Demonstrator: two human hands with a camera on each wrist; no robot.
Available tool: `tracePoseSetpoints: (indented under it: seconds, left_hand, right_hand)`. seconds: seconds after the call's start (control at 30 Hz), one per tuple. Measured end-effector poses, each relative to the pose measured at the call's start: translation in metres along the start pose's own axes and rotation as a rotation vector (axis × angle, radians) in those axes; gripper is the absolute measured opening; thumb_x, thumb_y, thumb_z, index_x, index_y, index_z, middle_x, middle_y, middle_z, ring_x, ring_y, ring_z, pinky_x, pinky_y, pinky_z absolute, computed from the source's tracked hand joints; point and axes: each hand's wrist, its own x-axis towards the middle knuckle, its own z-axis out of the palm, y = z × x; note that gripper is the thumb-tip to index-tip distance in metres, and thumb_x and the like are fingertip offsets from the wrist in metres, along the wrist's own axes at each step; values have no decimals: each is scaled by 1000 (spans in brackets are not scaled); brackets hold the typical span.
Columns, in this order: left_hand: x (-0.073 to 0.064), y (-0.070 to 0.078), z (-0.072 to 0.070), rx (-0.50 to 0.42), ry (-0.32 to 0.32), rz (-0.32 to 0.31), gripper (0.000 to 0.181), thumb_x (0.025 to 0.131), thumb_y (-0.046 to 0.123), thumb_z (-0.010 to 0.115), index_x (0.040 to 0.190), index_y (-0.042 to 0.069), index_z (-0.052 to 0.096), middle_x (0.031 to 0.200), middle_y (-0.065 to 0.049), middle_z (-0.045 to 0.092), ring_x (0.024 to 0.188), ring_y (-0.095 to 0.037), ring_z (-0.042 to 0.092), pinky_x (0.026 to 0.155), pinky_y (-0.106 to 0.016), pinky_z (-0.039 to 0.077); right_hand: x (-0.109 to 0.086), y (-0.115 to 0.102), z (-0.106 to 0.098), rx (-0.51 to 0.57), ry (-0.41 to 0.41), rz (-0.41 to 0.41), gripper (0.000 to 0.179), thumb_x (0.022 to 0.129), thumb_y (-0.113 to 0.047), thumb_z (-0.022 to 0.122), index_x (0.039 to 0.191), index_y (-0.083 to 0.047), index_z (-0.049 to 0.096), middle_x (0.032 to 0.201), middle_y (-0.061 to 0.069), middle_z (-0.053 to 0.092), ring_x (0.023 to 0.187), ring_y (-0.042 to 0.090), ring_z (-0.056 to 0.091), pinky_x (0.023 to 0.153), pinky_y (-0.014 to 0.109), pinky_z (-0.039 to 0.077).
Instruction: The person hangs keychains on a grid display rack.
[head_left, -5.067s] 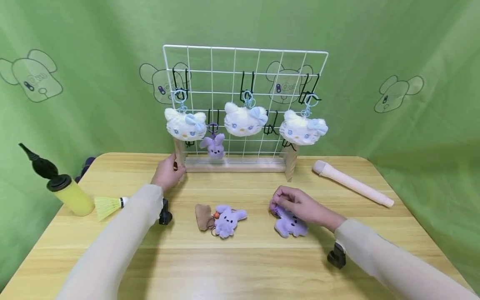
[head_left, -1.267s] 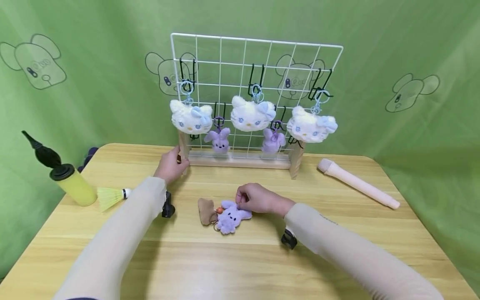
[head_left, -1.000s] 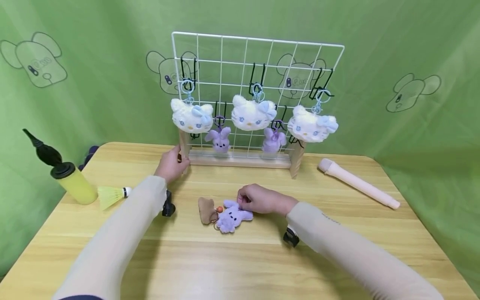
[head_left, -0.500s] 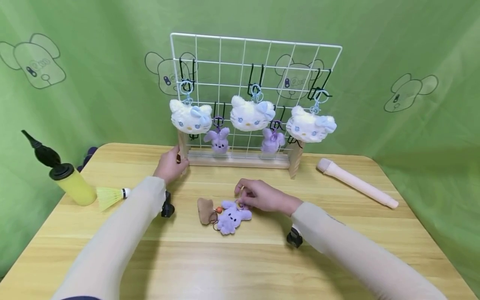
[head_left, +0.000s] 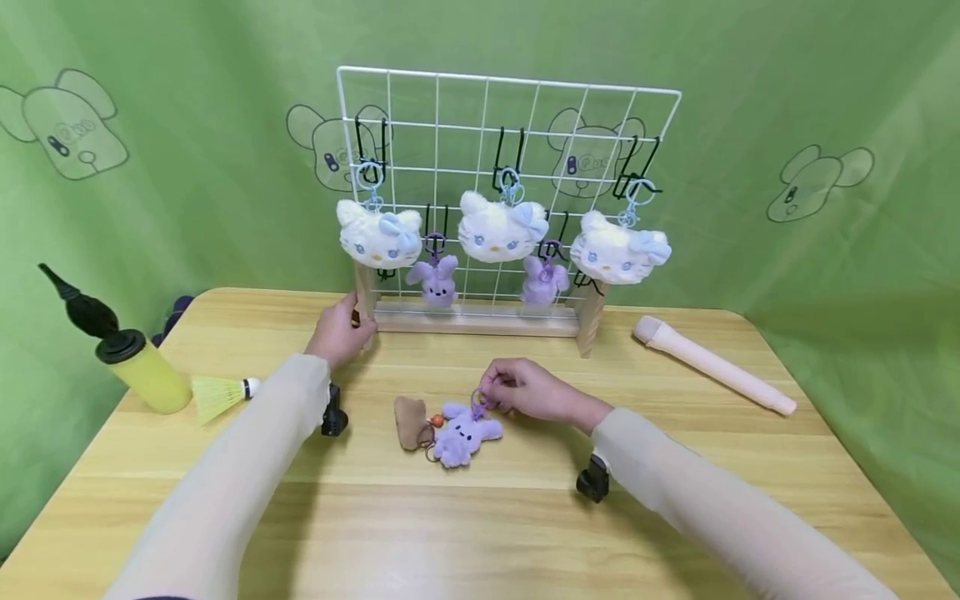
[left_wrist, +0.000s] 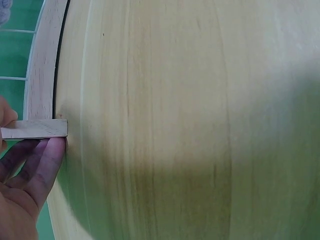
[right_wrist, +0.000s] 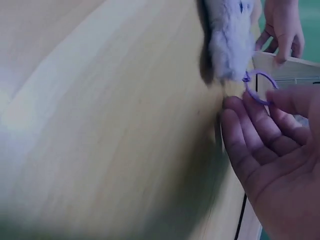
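My left hand [head_left: 336,335] grips the wooden leg [head_left: 365,293] at the left end of the white wire grid rack [head_left: 486,79]; in the left wrist view the thumb and fingers lie on opposite sides of that leg [left_wrist: 37,129]. With thumb and fingertips, my right hand [head_left: 531,390] pinches the purple ring [right_wrist: 270,77] of a lavender plush rabbit keychain [head_left: 459,437]. The ring stands raised while the rabbit lies face up on the table. A brown plush piece [head_left: 409,422] and an orange bead [head_left: 437,420] lie against the rabbit's left side.
Hung on black hooks are three white plush cat heads [head_left: 495,229] above two small lavender rabbits [head_left: 437,282]. A yellow hand pump [head_left: 153,379] and a yellow shuttlecock [head_left: 217,398] are at left. The pink toy microphone [head_left: 708,362] lies at right.
Since the oldest frame, a second lavender rabbit hangs on the lower right hook. My right hand has moved left to the remaining rabbit and drawn its ring upward. The left hand keeps its grip.
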Motion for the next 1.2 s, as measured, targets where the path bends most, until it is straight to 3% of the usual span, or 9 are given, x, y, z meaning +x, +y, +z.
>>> tracePoseSetpoints:
  seconds: [0.17, 0.27, 0.4, 0.63, 0.8, 1.0, 1.2]
  left_hand:
    - [0, 0, -1, 0, -7, -2, 55, 101, 13, 56, 150, -7, 42, 127, -33, 65, 101, -40, 72, 79, -39, 68]
    - [-1, 1, -1, 1, -11, -8, 56, 102, 13, 57, 152, -7, 41, 128, -33, 65, 102, -40, 71, 79, -38, 68]
    - [-2, 2, -1, 0, -9, -11, 56, 102, 13, 56, 152, -7, 41, 127, -33, 65, 102, -40, 72, 78, -37, 68]
    - [-3, 1, -1, 5, -8, -3, 56, 102, 13, 56, 152, -7, 40, 127, -34, 65, 101, -40, 72, 76, -35, 68]
    - [-3, 2, 0, 7, -11, -1, 56, 102, 13, 56, 152, -7, 40, 126, -34, 66, 102, -41, 72, 78, -37, 68]
    - [-4, 2, -1, 14, 0, -3, 53, 102, 14, 56, 149, -7, 43, 126, -33, 66, 102, -40, 71, 80, -39, 68]
    - [-4, 3, 0, 17, -2, -10, 53, 102, 14, 56, 149, -7, 43, 126, -33, 65, 102, -40, 71, 81, -39, 68]
  right_hand:
    - [1, -1, 1, 218, -11, 80, 20, 110, -6, 40, 116, 8, 53, 129, 33, 68, 114, 32, 74, 99, 39, 64]
    - [2, 0, 2, 293, -7, 117, 22, 112, -10, 37, 119, 6, 51, 133, 33, 66, 121, 35, 71, 103, 39, 63]
    - [1, 1, 3, 382, 13, 150, 23, 114, -16, 36, 120, 1, 50, 133, 30, 68, 112, 25, 75, 98, 35, 64]
    - [-4, 1, 3, 551, 72, 121, 21, 114, -15, 31, 121, 1, 45, 124, 24, 74, 98, 13, 76, 91, 32, 66]
    - [-10, 0, -5, 531, 163, 81, 21, 114, -15, 33, 122, 1, 45, 115, 16, 78, 95, 11, 77, 88, 31, 67]
    - [-23, 3, -20, 439, 352, 27, 23, 114, -16, 34, 123, 3, 44, 110, 16, 80, 89, 4, 76, 86, 28, 67]
    - [-40, 11, -37, 370, 543, -76, 18, 114, -15, 33, 121, 0, 42, 95, -6, 79, 90, 2, 75, 85, 21, 65]
